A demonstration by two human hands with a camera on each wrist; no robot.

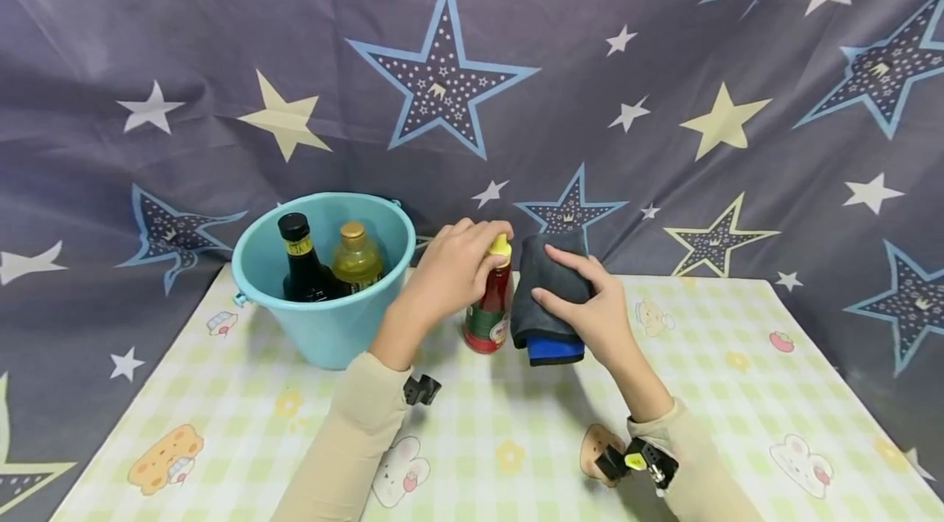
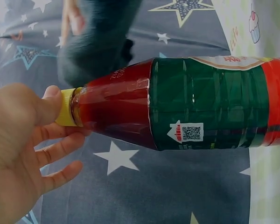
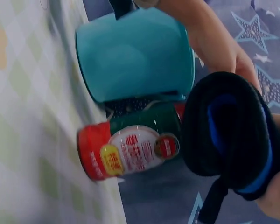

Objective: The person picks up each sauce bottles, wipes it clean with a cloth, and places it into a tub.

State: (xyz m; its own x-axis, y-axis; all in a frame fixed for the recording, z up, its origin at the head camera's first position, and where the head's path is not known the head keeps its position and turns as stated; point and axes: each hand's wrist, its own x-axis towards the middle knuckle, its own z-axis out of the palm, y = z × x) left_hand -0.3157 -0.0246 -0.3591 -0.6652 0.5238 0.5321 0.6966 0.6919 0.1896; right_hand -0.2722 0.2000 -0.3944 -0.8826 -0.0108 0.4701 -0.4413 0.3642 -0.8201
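My left hand pinches the yellow cap of a red sauce bottle between thumb and fingers. The bottle is upright over the tabletop, a green label round its middle. Just right of it, my right hand grips a folded dark grey cloth with a blue inner side, held up close beside the bottle. In the right wrist view the cloth shows its rolled end and covers the bottle's upper part.
A light blue bucket stands on the left of the table, holding a dark bottle with a black cap and a yellow-green bottle with a gold cap. A star-patterned curtain hangs behind the table's back edge.
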